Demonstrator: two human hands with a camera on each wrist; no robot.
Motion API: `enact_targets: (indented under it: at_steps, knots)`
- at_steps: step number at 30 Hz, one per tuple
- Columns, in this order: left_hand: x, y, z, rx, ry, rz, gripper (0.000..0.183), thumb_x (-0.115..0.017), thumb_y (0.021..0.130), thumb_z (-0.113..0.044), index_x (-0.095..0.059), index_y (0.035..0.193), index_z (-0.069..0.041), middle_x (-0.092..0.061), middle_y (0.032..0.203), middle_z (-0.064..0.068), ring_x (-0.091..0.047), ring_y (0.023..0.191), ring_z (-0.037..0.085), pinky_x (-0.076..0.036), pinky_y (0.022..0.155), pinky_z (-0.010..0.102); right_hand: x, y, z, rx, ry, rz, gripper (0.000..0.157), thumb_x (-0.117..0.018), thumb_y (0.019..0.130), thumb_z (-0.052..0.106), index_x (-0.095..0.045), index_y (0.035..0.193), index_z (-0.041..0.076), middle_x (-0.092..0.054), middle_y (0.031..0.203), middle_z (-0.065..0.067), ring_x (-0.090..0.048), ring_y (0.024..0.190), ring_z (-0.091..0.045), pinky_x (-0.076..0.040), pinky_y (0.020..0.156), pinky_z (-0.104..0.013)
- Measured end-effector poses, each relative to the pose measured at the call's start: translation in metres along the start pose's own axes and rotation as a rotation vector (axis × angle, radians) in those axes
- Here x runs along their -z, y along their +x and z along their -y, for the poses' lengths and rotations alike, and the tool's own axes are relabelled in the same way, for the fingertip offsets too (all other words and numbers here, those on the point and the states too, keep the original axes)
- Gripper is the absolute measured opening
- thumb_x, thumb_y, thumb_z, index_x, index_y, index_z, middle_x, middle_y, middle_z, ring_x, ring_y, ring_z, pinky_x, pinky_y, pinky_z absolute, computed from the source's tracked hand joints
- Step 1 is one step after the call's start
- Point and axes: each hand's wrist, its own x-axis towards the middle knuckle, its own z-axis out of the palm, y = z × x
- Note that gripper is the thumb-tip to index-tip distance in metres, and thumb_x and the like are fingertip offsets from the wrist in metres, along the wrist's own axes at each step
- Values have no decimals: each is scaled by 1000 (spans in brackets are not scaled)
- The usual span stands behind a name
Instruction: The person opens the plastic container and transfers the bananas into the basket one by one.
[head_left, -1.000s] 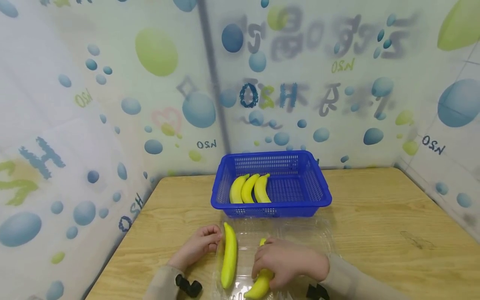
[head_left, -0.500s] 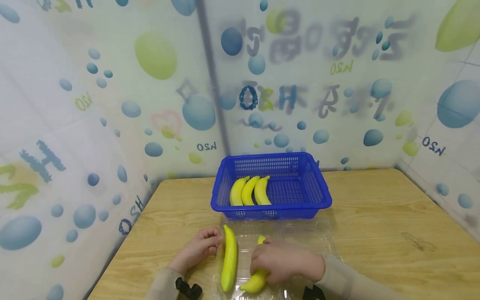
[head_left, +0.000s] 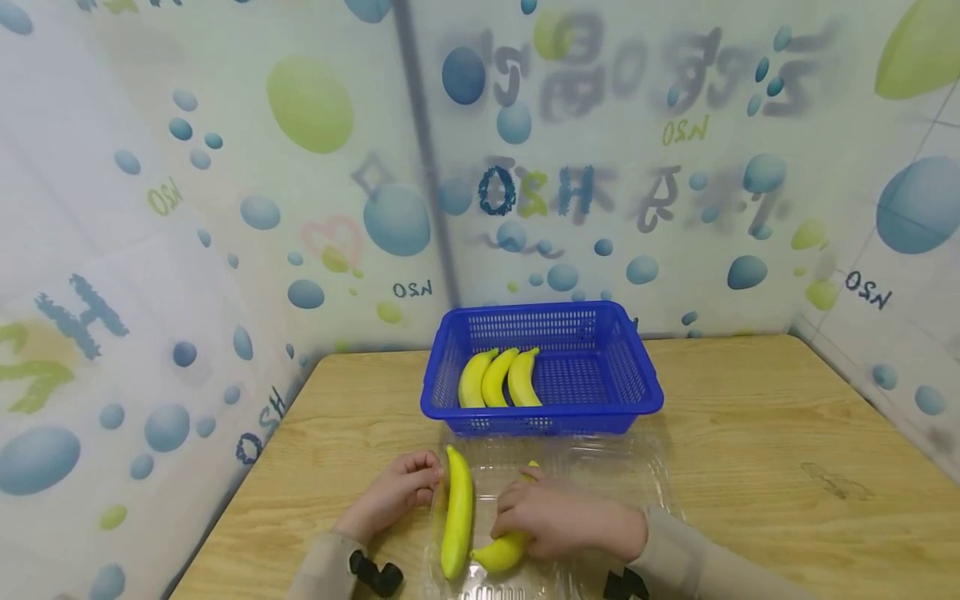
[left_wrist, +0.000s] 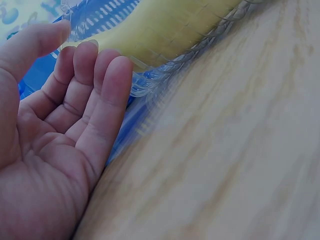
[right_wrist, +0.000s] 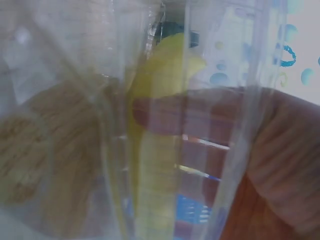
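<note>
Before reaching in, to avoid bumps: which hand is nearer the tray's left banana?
Left. The left hand is just beside that banana, at the tray's edge; the right hand is farther to its right, gripping another banana.

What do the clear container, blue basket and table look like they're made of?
Clear container: likely thin plastic; shiny, see-through, ridged. Blue basket: probably moulded plastic, slightly glossy, with regular slots. Table: smooth wood or wood-look laminate; grain shows, but which is unclear.
</note>
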Motion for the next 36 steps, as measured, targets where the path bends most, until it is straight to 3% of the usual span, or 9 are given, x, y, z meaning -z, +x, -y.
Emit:
enact_targets:
  at_steps: [4, 11, 19, 23, 27, 36]
  knots:
    - [0, 0, 0, -3, -7, 5, 11, -51, 97, -6, -57, 89, -12, -54, 83, -3, -55, 73, 7, -49, 67, 22, 0, 0, 0, 12, 9, -20, 42, -78, 66, 9, -71, 102, 30, -59, 96, 18, -56, 100, -3, -44, 95, -54]
    - [0, 0, 0, -3, -10, 7, 11, -50, 97, -6, -57, 90, -11, -54, 83, -3, -56, 75, 7, -50, 67, 22, -1, -2, -2, 26, 25, -65, 35, -80, 68, 17, -68, 99, 30, -59, 91, 17, -54, 87, 0, -43, 85, -29]
    - [0, 0, 0, 13, -5, -8, 11, -51, 97, -7, -57, 89, -12, -54, 83, -3, -55, 75, 7, -50, 67, 22, -4, -2, -5, 39, 28, -121, 37, -80, 72, 22, -65, 104, 31, -61, 96, 18, -56, 92, -2, -44, 90, -36]
    - [-1, 0, 0, 17, -13, -6, 11, -52, 97, -7, -57, 89, -12, -53, 83, -3, -55, 74, 7, -50, 67, 22, -7, -1, -7, 70, -6, -182, 37, -81, 71, 24, -67, 104, 33, -58, 92, 17, -55, 89, -2, -44, 88, -34]
    - [-1, 0, -1, 21, -15, -10, 10, -52, 97, -7, -57, 89, -12, -54, 83, -3, -55, 74, 7, -50, 67, 22, -9, -1, -8, 80, -12, -186, 36, -81, 73, 26, -69, 105, 33, -60, 94, 17, -56, 90, -2, -44, 87, -32]
    - [-1, 0, -2, 22, -19, -7, 10, -51, 97, -7, -56, 89, -11, -55, 82, -3, -56, 74, 7, -50, 66, 22, -7, -1, -7, 63, 34, -152, 36, -71, 79, 7, -71, 106, 31, -66, 101, 17, -58, 99, -3, -45, 93, -36]
